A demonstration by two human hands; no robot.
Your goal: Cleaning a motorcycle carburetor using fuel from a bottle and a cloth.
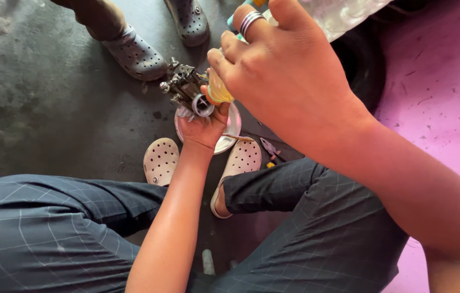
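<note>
My left hand (204, 129) grips a small grey metal engine part (185, 89), a carburettor with screws and a round opening, and holds it up from below. My right hand (287, 70), with a ring on one finger, is close to the camera and closed round a yellow tool handle (218, 92) whose tip meets the part. A round white dish (234, 127) lies on the floor right under the part, mostly hidden by my left hand.
I sit low over a dark concrete floor (40, 103), my knees in dark checked trousers and beige perforated clogs (160, 161). Another person's grey clogs (135, 54) stand just beyond. Pliers (269, 149) lie by my right foot. A black tyre (361, 59) and a purple surface (441, 97) are at right.
</note>
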